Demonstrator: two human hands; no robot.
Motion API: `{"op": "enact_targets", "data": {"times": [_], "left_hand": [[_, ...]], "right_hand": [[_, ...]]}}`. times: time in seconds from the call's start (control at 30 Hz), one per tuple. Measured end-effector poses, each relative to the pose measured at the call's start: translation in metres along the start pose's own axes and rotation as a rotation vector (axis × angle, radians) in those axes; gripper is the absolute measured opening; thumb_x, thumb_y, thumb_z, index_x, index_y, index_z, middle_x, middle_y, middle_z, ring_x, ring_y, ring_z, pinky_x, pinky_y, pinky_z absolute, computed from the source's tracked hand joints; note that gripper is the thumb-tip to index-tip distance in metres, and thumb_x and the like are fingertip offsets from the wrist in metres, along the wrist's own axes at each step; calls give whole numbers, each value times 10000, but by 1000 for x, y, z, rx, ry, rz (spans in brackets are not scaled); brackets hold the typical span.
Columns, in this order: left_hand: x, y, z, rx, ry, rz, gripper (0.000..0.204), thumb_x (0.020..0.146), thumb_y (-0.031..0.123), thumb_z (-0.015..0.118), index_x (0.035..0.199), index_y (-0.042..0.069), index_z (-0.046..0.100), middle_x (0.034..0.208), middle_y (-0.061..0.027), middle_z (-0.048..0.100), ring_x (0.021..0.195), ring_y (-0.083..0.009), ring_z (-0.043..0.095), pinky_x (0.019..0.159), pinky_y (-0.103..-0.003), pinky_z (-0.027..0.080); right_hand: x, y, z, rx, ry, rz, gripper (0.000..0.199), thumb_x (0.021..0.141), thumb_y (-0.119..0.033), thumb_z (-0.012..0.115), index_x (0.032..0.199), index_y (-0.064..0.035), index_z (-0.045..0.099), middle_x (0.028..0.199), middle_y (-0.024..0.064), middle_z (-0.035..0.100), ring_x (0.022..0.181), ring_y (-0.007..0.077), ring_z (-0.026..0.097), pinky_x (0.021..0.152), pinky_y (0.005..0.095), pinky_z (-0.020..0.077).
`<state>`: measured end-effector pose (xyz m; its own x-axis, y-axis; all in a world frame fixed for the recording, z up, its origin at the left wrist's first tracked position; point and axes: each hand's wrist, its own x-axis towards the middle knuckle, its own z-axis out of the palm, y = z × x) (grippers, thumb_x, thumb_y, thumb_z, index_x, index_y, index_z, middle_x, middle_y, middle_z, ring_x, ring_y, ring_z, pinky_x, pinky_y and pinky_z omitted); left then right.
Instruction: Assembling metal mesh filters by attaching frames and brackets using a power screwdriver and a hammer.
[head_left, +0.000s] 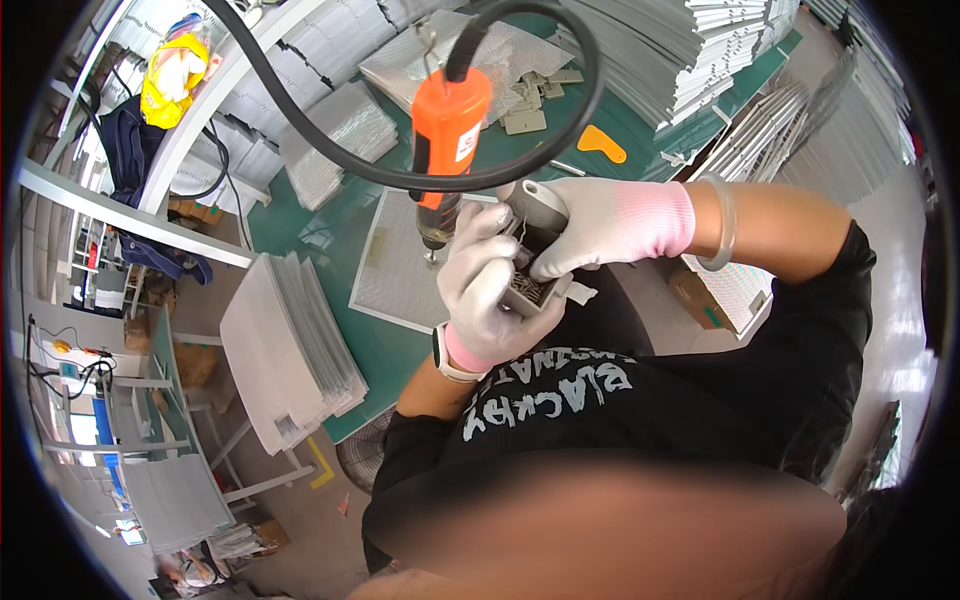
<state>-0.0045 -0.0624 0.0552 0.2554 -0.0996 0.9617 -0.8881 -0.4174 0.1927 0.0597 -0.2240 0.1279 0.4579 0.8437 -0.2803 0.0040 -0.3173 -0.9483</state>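
Note:
A small grey open box (516,301) with many small screws (528,288) in it is held in front of my chest. My left hand (478,285), in a white glove with a pink cuff, wraps round its near side. From the right, my right hand (600,222), gloved alike, closes on a grey rounded piece (541,206) at the box's far end, its thumb at the box opening. Whether this piece is joined to the box I cannot tell. Just beyond my left hand hangs an orange electric screwdriver (450,120), bit downward, on a looped black cable (590,95).
A flat white panel (385,265) lies on the green table (345,225) under the screwdriver. Stacked panels (285,350) stand at the left, with taller stacks (670,50) far right. Small flat plates (525,120) and a yellow scraper-like piece (602,145) lie beyond my hands.

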Motion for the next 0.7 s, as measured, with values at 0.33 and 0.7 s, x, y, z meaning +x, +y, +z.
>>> {"op": "enact_targets", "data": {"times": [0.33,0.7], "left_hand": [[-25,-25,-10,20,-165,-285,967,578,192,910,1351,-45,380,1204,-202,559,1023,-353,600,861,-437,509],[-39,-34,-15,-133,-144,-242,1213,617,421,925,1511,-12,229,1289,-227,520,1073,-327,625,904,-417,523]], "right_hand": [[6,7,-3,-22,73,49,246,809,-195,692,994,-58,604,755,-13,600,638,65,518,557,245,419],[-22,4,-28,-516,347,-336,502,937,-415,597,1126,47,643,799,114,623,730,198,594,728,324,492]]}}
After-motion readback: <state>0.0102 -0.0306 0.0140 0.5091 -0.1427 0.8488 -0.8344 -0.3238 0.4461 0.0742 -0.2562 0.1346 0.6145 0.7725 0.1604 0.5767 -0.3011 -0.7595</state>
